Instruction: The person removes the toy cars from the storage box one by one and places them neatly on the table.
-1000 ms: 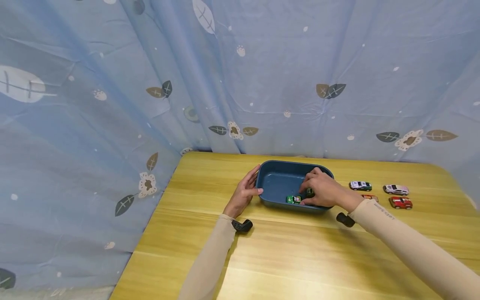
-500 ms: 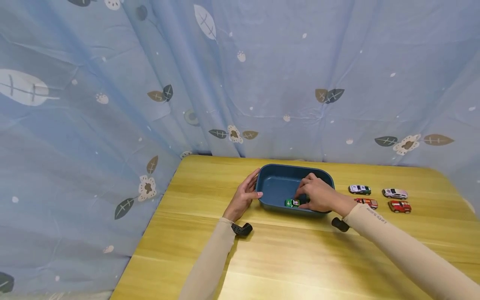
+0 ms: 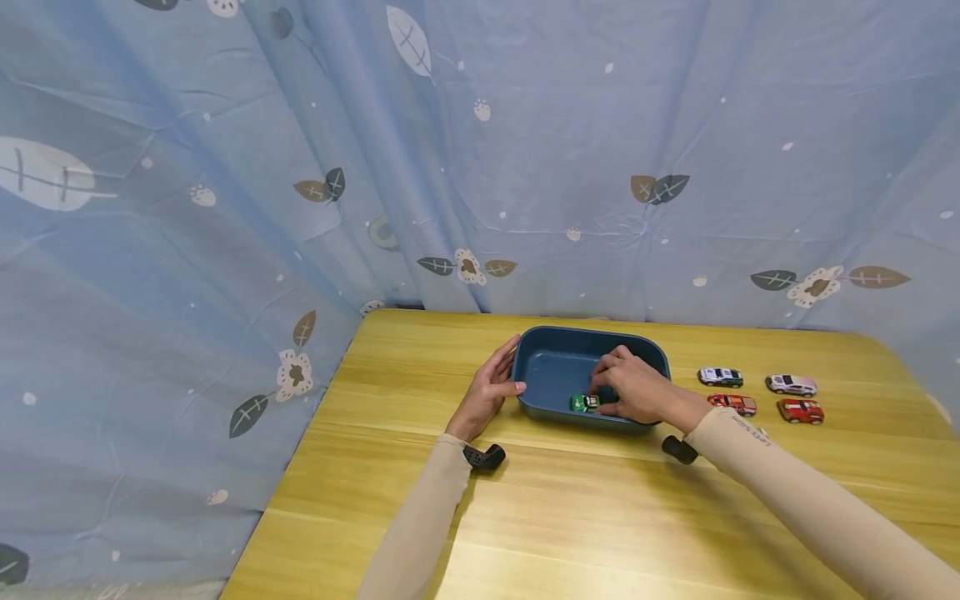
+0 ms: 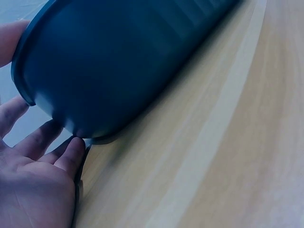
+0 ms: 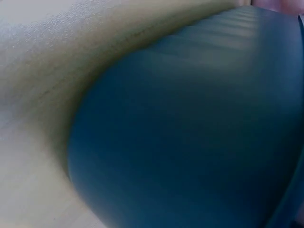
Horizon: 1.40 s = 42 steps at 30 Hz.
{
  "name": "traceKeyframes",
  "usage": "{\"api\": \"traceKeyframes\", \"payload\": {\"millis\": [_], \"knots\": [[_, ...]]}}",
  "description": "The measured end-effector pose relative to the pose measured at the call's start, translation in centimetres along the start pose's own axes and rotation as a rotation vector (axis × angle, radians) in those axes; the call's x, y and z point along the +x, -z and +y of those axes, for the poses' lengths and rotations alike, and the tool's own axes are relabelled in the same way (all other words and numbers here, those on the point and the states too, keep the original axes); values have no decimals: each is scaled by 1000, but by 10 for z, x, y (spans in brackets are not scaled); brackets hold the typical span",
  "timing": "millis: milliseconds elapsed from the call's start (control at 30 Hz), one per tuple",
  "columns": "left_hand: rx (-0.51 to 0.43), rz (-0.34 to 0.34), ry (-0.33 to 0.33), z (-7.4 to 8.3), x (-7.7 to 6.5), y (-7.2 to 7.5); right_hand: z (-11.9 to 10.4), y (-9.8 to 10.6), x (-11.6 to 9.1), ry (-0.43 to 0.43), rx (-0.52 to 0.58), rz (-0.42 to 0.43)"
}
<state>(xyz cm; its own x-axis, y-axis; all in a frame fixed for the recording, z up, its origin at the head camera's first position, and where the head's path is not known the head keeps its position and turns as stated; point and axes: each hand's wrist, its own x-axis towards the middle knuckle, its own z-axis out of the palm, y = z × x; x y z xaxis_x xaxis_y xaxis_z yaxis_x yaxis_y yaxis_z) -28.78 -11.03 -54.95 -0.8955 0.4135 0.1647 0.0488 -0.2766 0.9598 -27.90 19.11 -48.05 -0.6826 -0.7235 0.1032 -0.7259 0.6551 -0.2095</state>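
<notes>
The left hand (image 3: 485, 392) braced the blue tray (image 3: 551, 375), thumb at the rim, fingers spread along the end wall, probably to stop it sliding! In dipped the right hand (image 3: 637, 387), fingers bent down; no telling whether they gripped anything. Just beside them sat the green toy race car (image 3: 582, 403), inside the tray; other toy cars (image 3: 791, 385) stood apart on the wooden table (image 3: 525, 517), seemingly for easy reach.

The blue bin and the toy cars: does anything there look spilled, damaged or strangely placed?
Nothing stands out: the blue bin looks intact on the table, and the green car inside and four cars beside it look upright. The right hand hides part of the inside.
</notes>
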Motion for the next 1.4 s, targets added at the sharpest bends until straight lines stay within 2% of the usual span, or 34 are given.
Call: {"api": "traceKeyframes", "payload": {"millis": [133,300,600,833,1033,1400], "knots": [[4,-1,6,0,0,-2,1,2,-2,-4,63,51],[9,3,21,-1,-2,-4,4,9,-10,-38,91,120],[4,10,16,-3,-2,-5,19,32,-38,-98,96,192],[17,2,18,-3,-3,-4,40,59,-74,-149,80,232],[9,4,20,2,-3,-2,57,73,-101,-188,68,261],[-8,-17,-9,2,0,-1,88,71,-173,-267,-7,243]]}}
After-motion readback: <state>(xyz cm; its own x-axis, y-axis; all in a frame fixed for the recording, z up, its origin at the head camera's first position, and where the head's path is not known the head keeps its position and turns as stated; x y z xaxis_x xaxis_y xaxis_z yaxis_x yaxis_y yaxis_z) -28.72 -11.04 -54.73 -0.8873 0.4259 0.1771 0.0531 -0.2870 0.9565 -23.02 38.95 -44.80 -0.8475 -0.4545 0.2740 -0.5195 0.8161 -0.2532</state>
